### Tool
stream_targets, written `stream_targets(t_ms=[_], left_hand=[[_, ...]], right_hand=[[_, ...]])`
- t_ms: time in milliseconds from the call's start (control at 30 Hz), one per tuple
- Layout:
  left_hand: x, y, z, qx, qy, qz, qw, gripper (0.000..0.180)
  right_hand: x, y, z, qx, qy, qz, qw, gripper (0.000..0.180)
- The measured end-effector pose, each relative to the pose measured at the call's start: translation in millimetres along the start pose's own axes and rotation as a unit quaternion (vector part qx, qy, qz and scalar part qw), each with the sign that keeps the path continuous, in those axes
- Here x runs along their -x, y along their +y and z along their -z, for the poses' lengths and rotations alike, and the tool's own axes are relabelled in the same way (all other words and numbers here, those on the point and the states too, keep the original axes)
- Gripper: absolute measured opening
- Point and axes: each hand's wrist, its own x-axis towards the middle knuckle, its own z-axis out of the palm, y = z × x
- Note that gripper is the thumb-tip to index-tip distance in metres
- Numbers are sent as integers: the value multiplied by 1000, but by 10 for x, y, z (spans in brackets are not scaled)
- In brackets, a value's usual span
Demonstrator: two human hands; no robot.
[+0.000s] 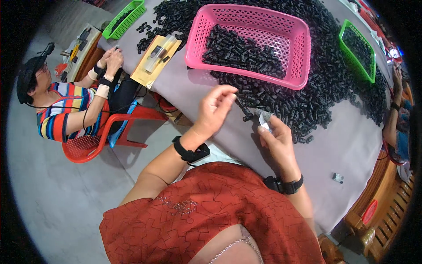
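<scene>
My left hand (214, 110) is raised over the near edge of the heap, thumb and fingertips pinched together. Whatever lies between those fingertips is too small to make out. Between the thumb and fingers of my right hand (280, 143) is a small grey-and-white folded piece (263, 120), its rough grey part facing the heap. Small black plastic parts (281, 103) are piled just beyond both hands, and a few lie in the gap between them.
A pink perforated basket (248, 75) of black parts rests on the pile. Green baskets (372, 72) stand at the far left and right. A yellow card with a clear tube (154, 61) lies left. A small grey piece (338, 177) lies right. A person (66, 101) sits left on a red chair (114, 132).
</scene>
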Motion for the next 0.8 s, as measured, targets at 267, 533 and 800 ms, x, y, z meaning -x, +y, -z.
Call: stream_targets(t_ms=[267, 533, 800], left_hand=[[-270, 87, 234, -322, -33, -75, 943, 22], [-318, 76, 323, -346, -91, -109, 927, 21], [-313, 314, 133, -430, -130, -121, 885, 28]], right_hand=[[21, 33, 13, -24, -2, -13, 1000, 16], [-3, 47, 9, 1, -24, 31, 999, 16], [70, -59, 10, -137, -52, 7, 989, 19]])
